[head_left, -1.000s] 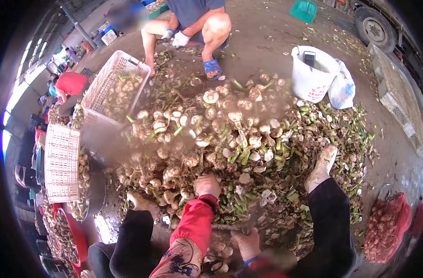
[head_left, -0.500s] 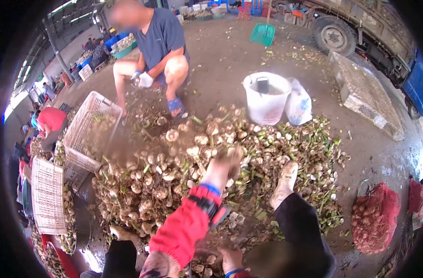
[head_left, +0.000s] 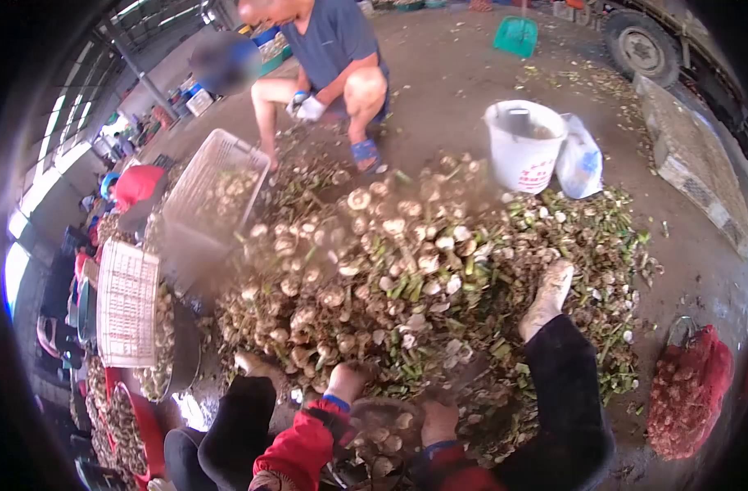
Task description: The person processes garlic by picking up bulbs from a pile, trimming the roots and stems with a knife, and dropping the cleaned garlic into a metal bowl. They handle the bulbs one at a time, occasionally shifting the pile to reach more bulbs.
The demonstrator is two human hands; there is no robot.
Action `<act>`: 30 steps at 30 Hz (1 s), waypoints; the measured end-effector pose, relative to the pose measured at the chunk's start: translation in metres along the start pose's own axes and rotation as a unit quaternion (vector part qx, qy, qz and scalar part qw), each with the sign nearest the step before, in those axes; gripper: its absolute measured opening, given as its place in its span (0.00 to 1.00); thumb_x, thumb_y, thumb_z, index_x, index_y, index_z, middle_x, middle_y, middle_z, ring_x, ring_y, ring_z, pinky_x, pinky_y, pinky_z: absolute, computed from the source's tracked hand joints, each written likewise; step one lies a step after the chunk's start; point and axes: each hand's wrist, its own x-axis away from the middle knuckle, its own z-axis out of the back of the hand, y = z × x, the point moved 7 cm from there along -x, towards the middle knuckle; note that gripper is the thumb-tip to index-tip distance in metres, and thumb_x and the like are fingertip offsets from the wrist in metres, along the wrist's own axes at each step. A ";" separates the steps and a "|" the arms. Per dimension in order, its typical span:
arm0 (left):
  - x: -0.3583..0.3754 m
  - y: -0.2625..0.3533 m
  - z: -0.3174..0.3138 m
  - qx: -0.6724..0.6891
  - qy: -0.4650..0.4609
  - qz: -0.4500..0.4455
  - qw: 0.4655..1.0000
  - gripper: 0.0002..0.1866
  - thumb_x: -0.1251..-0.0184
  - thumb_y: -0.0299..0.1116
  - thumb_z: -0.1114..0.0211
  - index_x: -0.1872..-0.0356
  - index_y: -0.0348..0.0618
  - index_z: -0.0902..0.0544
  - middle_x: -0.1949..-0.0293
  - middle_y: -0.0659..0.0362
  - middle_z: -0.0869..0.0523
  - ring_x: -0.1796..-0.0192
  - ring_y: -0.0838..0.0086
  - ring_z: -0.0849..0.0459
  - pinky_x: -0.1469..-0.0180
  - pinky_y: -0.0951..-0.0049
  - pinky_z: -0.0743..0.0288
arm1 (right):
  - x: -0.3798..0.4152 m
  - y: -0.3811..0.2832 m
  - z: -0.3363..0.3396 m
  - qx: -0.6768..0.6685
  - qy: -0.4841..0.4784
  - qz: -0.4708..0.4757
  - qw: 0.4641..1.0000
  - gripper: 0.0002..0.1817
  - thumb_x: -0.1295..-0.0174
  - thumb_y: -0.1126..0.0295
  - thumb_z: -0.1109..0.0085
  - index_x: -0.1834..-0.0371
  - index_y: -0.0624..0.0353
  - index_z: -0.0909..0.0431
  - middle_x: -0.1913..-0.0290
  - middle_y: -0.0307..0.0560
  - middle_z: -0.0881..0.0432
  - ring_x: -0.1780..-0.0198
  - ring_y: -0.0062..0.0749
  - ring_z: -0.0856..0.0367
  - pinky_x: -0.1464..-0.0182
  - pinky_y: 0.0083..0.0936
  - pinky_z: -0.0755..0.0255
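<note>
My left hand [head_left: 349,381], in a red sleeve with a blue cuff, is curled at the near edge of a heap of garlic [head_left: 333,295] with stalks on. Its fingers point away from me, and what they hold is hidden. My right hand [head_left: 439,419] is closed a little to the right; a blurred greyish streak shows just beyond it, too smeared to name. Low between my two wrists, a round container [head_left: 361,409] holds several pale garlic bulbs [head_left: 382,438]. My bare right foot [head_left: 549,301] rests on trimmed stalks, and my other foot [head_left: 257,365] stands at the heap's left edge.
Across the heap squats a person [head_left: 333,57] in a dark shirt and white gloves. White crates [head_left: 128,307] stand left, one tilted with garlic. A white bucket [head_left: 525,151] and plastic bag [head_left: 581,159] stand beyond; a red net sack [head_left: 689,401] lies right.
My left hand has drawn back from the middle of the heap to beside my right hand. The whole view has shifted, with the scene now farther right and the person higher.
</note>
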 end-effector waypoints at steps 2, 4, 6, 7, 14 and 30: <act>0.040 -0.043 -0.031 0.285 0.008 0.221 0.933 0.18 0.40 0.46 0.40 0.58 0.44 0.17 0.62 0.53 0.14 0.54 0.60 0.17 0.51 0.70 0.25 | 0.002 -0.015 -0.014 0.065 0.066 0.055 0.994 0.15 0.53 0.84 0.38 0.61 0.61 0.23 0.64 0.41 0.21 0.65 0.31 0.23 0.62 0.28 0.27; 0.038 -0.047 -0.021 0.339 0.060 0.291 0.893 0.16 0.40 0.42 0.41 0.56 0.44 0.18 0.63 0.51 0.14 0.54 0.59 0.17 0.53 0.67 0.24 | -0.001 -0.006 -0.010 0.090 0.081 0.051 0.991 0.15 0.53 0.84 0.38 0.61 0.61 0.23 0.63 0.42 0.21 0.64 0.32 0.23 0.60 0.27 0.27; 0.005 -0.019 0.041 0.284 0.112 0.228 0.924 0.19 0.41 0.41 0.41 0.51 0.43 0.23 0.63 0.47 0.16 0.56 0.53 0.18 0.53 0.64 0.24 | -0.005 -0.003 -0.010 0.083 0.085 0.040 0.992 0.15 0.53 0.85 0.39 0.60 0.62 0.23 0.63 0.43 0.21 0.62 0.32 0.22 0.58 0.27 0.27; -0.019 -0.021 0.033 0.187 0.181 0.155 0.953 0.22 0.41 0.42 0.40 0.48 0.43 0.26 0.61 0.45 0.17 0.55 0.49 0.19 0.51 0.61 0.25 | -0.002 -0.006 -0.015 0.094 0.089 0.040 0.991 0.15 0.53 0.85 0.39 0.60 0.63 0.23 0.64 0.43 0.21 0.62 0.32 0.22 0.58 0.27 0.26; -0.077 -0.025 0.029 0.239 -0.045 0.431 0.869 0.23 0.45 0.34 0.39 0.47 0.38 0.28 0.47 0.39 0.24 0.45 0.51 0.23 0.47 0.60 0.25 | 0.005 -0.003 -0.036 0.101 0.075 -0.007 0.992 0.16 0.54 0.86 0.39 0.60 0.62 0.23 0.65 0.42 0.20 0.63 0.31 0.21 0.58 0.26 0.25; -0.012 0.012 0.011 0.687 0.031 0.149 0.711 0.36 0.51 0.31 0.29 0.39 0.36 0.34 0.51 0.55 0.19 0.49 0.72 0.21 0.46 0.74 0.27 | 0.025 -0.024 -0.057 0.124 0.053 -0.005 0.991 0.11 0.50 0.80 0.42 0.61 0.63 0.23 0.66 0.42 0.21 0.67 0.29 0.22 0.75 0.20 0.29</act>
